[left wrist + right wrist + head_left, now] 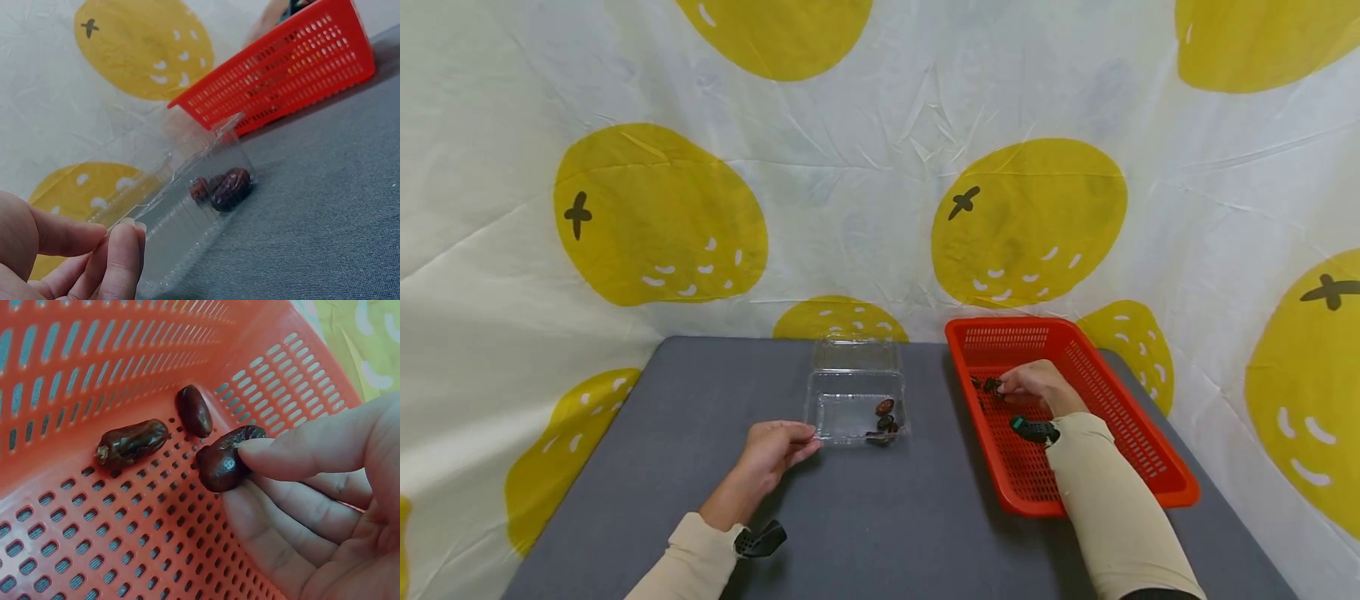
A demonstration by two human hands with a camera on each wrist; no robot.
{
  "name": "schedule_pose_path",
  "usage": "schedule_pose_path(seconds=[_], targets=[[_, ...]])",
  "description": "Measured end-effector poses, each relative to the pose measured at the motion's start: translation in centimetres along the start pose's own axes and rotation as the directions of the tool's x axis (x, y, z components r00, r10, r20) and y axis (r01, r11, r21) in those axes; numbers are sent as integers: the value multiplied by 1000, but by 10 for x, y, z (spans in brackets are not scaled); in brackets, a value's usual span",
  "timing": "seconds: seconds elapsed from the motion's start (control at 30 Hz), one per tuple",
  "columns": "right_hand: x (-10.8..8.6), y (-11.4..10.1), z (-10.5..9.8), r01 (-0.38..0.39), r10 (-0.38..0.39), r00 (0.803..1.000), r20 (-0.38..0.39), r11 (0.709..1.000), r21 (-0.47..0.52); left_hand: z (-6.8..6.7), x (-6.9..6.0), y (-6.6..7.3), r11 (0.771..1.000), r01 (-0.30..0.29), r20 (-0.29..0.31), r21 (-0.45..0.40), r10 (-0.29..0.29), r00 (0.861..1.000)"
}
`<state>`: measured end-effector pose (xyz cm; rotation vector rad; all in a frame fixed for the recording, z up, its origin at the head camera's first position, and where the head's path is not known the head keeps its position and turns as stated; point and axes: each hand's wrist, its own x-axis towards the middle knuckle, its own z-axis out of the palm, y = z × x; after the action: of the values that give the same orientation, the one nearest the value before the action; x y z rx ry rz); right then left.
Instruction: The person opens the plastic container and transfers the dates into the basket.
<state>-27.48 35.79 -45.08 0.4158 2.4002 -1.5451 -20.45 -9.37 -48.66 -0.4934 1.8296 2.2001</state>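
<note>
My right hand point(1037, 385) reaches into the red basket point(1157, 467). In the right wrist view its thumb and fingers pinch a dark, glossy date point(222, 464). Two more dates lie on the basket floor: a wrinkled brown one point(132, 444) and a smooth one point(194, 411) close to the corner. My left hand point(767, 457) pinches the near left rim of a clear plastic clamshell box point(842, 417), whose lid stands open at the back. Several dates point(885, 407) sit along the right side of that box.
The box and the basket stand on a grey table point(715, 392), the basket to the right near the table's edge. Behind hangs a white cloth point(850, 208) printed with yellow fruit. A dark band point(760, 542) is on the left wrist.
</note>
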Motion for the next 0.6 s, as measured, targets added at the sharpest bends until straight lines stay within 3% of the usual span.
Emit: schedule_pose_path(seconds=[0.4, 0.6], targets=[[-3, 7, 9, -37, 37, 998, 49, 999, -16, -5, 0, 0, 1000, 8, 16, 15, -8, 1000], [-5, 8, 10, -9, 13, 998, 69, 998, -69, -5, 1, -1, 1000, 6, 18, 12, -6, 1000]])
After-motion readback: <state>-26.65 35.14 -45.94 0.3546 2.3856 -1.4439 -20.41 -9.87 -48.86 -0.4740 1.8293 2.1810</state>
